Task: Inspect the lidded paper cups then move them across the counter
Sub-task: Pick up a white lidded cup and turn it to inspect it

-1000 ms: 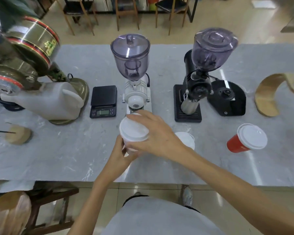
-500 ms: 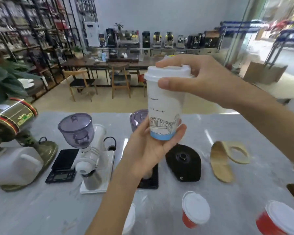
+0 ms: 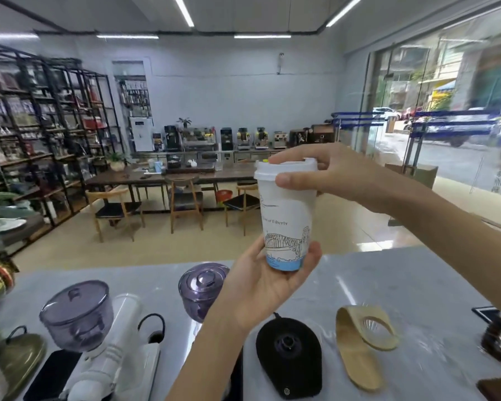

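Above the tabletop (image 3: 402, 285), I now hold the white cup (image 3: 287, 221) higher, upright at eye level: left hand (image 3: 261, 287) cradles its base, right hand (image 3: 327, 172) pinches the lid (image 3: 284, 170). Inspection is under way; moving comes next.

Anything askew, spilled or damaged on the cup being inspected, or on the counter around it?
Nothing stands out. The white paper cup is upright, lid seated level, held by the right hand at the lid and the left hand under the base. No spill shows on the counter.
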`<action>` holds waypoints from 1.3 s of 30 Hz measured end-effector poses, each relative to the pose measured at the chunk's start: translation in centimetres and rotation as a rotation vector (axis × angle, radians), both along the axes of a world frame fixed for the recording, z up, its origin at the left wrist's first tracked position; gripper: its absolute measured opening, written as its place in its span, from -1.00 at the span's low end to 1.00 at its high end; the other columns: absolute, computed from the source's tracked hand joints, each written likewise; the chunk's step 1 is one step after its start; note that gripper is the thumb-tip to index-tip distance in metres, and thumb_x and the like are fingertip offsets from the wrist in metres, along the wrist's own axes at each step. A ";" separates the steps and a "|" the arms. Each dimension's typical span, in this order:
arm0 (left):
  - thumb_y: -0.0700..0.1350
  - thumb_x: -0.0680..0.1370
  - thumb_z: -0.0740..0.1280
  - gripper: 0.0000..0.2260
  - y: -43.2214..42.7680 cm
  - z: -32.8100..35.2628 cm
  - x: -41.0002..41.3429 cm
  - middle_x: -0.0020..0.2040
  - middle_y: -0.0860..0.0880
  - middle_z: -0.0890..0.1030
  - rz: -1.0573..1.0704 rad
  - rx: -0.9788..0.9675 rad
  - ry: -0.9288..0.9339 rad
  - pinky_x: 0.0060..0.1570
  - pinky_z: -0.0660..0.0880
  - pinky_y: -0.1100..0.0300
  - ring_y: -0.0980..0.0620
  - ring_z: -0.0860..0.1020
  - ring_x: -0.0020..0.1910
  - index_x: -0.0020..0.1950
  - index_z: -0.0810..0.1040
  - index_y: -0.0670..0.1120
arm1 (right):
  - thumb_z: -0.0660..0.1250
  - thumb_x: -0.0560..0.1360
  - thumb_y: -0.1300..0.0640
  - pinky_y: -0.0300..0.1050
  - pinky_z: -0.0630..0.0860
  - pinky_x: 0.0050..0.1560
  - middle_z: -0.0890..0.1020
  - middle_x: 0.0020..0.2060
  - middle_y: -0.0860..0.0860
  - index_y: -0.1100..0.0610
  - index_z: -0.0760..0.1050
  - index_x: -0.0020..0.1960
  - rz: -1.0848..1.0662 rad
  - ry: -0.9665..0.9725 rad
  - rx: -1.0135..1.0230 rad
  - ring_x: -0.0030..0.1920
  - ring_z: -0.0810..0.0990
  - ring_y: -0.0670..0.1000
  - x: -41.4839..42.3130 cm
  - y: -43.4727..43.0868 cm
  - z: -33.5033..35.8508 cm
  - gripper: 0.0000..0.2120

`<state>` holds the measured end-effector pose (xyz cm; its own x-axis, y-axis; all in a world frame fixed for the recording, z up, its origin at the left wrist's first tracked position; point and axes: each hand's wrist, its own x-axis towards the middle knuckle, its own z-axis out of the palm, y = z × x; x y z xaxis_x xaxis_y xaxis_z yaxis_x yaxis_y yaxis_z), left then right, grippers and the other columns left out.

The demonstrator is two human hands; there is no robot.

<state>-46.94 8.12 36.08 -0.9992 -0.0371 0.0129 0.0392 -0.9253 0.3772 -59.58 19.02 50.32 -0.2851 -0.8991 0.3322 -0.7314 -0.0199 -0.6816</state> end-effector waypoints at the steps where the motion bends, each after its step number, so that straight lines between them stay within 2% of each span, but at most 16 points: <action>1: 0.04 0.63 0.22 -0.52 -0.1 0.2 -0.2 0.36 -0.27 0.42 -0.009 -0.005 0.006 0.05 0.60 0.01 -0.21 0.47 0.25 0.44 0.44 -0.26 | 0.49 0.27 -0.33 -0.24 0.60 -0.12 0.64 0.14 -0.21 -0.28 0.60 0.19 -0.008 0.006 0.000 0.07 0.64 -0.15 -0.2 0.0 0.1 -0.50; 3: 0.05 0.64 0.18 -0.52 -0.4 0.5 -0.7 0.31 -0.25 0.46 0.003 -0.021 0.036 -0.15 0.59 0.12 -0.18 0.50 0.17 0.47 0.40 -0.21 | 0.46 0.31 -0.31 -0.14 0.60 -0.01 0.64 0.14 -0.22 -0.29 0.58 0.20 -0.012 0.015 -0.019 0.10 0.63 -0.13 -0.6 0.2 0.6 -0.54; 5: 0.07 0.67 0.13 -0.52 -1.0 1.0 -1.0 0.29 -0.23 0.48 0.072 -0.049 0.059 -0.20 0.55 0.17 -0.17 0.51 0.14 0.53 0.33 -0.15 | 0.43 0.37 -0.26 -0.25 0.60 -0.05 0.64 0.13 -0.27 -0.28 0.57 0.24 0.024 0.031 -0.045 0.08 0.63 -0.20 -0.8 0.5 1.5 -0.56; 8: 0.03 0.68 0.14 -0.57 -1.0 2.2 -1.5 0.35 -0.22 0.48 0.206 -0.068 0.119 -0.11 0.52 0.14 -0.20 0.47 0.20 0.50 0.40 -0.10 | 0.40 0.46 -0.21 -0.39 0.58 -0.07 0.59 0.18 -0.30 -0.31 0.48 0.32 0.073 0.058 -0.057 0.10 0.61 -0.28 -0.9 0.9 3.2 -0.57; 11: -0.02 0.67 0.22 -0.66 -0.2 3.3 -2.5 0.31 -0.23 0.58 0.387 -0.043 0.259 -0.01 0.55 0.05 -0.17 0.50 0.20 0.33 0.58 -0.16 | 0.34 0.53 -0.17 -0.26 0.63 0.05 0.59 0.19 -0.22 -0.30 0.42 0.38 0.029 0.022 -0.157 0.08 0.64 -0.25 -1.3 0.7 4.2 -0.57; 12: -0.04 0.65 0.24 -0.67 0.1 3.7 -3.0 0.29 -0.22 0.60 0.494 -0.070 0.284 0.02 0.55 0.02 -0.15 0.54 0.16 0.32 0.58 -0.18 | 0.33 0.53 -0.18 -0.21 0.63 0.09 0.62 0.17 -0.20 -0.28 0.43 0.38 0.003 0.007 -0.196 0.07 0.65 -0.23 -1.3 0.6 4.4 -0.58; 16: -0.10 0.55 0.33 -0.51 1.2 4.7 -4.9 0.40 -0.27 0.49 0.834 -0.268 0.302 0.10 0.57 -0.02 -0.17 0.58 0.16 0.47 0.33 -0.12 | 0.33 0.43 -0.34 -0.35 0.62 -0.08 0.58 0.11 -0.26 -0.28 0.41 0.38 -0.054 0.041 -0.233 0.05 0.63 -0.25 -0.7 -0.2 4.2 -0.46; 18: -0.11 0.50 0.37 -0.45 1.6 4.8 -5.6 0.42 -0.29 0.47 0.872 -0.317 0.317 0.07 0.61 0.02 -0.19 0.58 0.18 0.46 0.30 -0.09 | 0.38 0.42 -0.31 -0.17 0.63 0.01 0.59 0.10 -0.22 -0.19 0.45 0.36 -0.116 0.081 -0.285 0.08 0.62 -0.18 -1.0 -0.7 4.1 -0.45; 19: -0.12 0.49 0.38 -0.44 1.8 4.8 -5.9 0.41 -0.29 0.47 0.873 -0.324 0.331 0.08 0.62 0.03 -0.19 0.59 0.18 0.45 0.30 -0.08 | 0.41 0.41 -0.28 -0.12 0.62 0.03 0.61 0.08 -0.20 -0.17 0.47 0.33 -0.137 0.088 -0.304 0.05 0.64 -0.18 -1.2 -0.9 4.2 -0.47; 21: -0.13 0.46 0.42 -0.41 1.8 4.6 -6.4 0.40 -0.27 0.49 0.864 -0.311 0.357 0.12 0.61 -0.01 -0.17 0.61 0.17 0.45 0.30 -0.07 | 0.45 0.40 -0.23 -0.17 0.61 0.00 0.64 0.04 -0.20 -0.15 0.52 0.27 -0.143 0.094 -0.319 -0.03 0.65 -0.23 -1.8 -1.1 4.2 -0.53; 25: -0.11 0.38 0.49 -0.35 1.6 4.4 -7.2 0.39 -0.25 0.51 0.821 -0.286 0.363 0.13 0.62 -0.01 -0.25 0.58 0.26 0.42 0.33 -0.02 | 0.48 0.40 -0.19 -0.19 0.64 -0.01 0.66 0.01 -0.18 -0.14 0.57 0.23 -0.128 0.087 -0.316 -0.04 0.66 -0.24 -3.1 -1.3 4.2 -0.58; 29: -0.21 0.45 0.43 -0.44 1.2 4.2 -7.8 0.40 -0.29 0.49 0.796 -0.299 0.335 0.21 0.57 -0.14 -0.39 0.46 0.35 0.41 0.32 -0.06 | 0.48 0.40 -0.19 -0.18 0.65 0.00 0.67 0.00 -0.18 -0.14 0.57 0.24 -0.124 0.085 -0.318 -0.03 0.65 -0.23 -4.0 -1.6 3.8 -0.57; 31: -0.24 0.46 0.41 -0.45 1.2 4.2 -8.0 0.40 -0.28 0.49 0.797 -0.304 0.321 0.26 0.52 -0.21 -0.39 0.46 0.35 0.41 0.31 -0.08 | 0.48 0.39 -0.20 -0.20 0.64 -0.01 0.67 -0.02 -0.21 -0.15 0.57 0.24 -0.122 0.074 -0.320 -0.04 0.64 -0.26 -4.2 -1.8 3.6 -0.56; 34: -0.22 0.51 0.42 -0.45 0.8 3.9 -8.0 0.41 -0.28 0.48 0.767 -0.280 0.277 0.28 0.50 -0.22 -0.34 0.49 0.35 0.45 0.31 -0.10 | 0.47 0.32 -0.25 -0.25 0.61 -0.05 0.66 -0.02 -0.23 -0.19 0.58 0.21 -0.118 0.079 -0.330 -0.04 0.63 -0.29 -4.4 -1.9 3.6 -0.53; 37: -0.06 0.60 0.33 -0.54 -0.1 3.8 -7.4 0.41 -0.31 0.48 0.537 -0.163 0.300 0.22 0.52 -0.23 -0.32 0.47 0.34 0.47 0.39 -0.19 | 0.52 0.32 -0.23 -0.26 0.59 -0.04 0.68 -0.01 -0.23 -0.23 0.61 0.17 -0.085 0.076 -0.348 -0.01 0.63 -0.28 -4.6 -1.8 3.6 -0.57; 39: 0.07 0.62 0.29 -0.50 -0.5 4.1 -6.8 0.34 -0.33 0.52 0.313 -0.054 0.309 0.13 0.57 -0.16 -0.30 0.52 0.25 0.43 0.45 -0.23 | 0.54 0.35 -0.17 -0.22 0.63 -0.05 0.70 0.03 -0.18 -0.23 0.62 0.17 -0.013 0.045 -0.346 0.04 0.66 -0.20 -4.7 -1.6 3.8 -0.60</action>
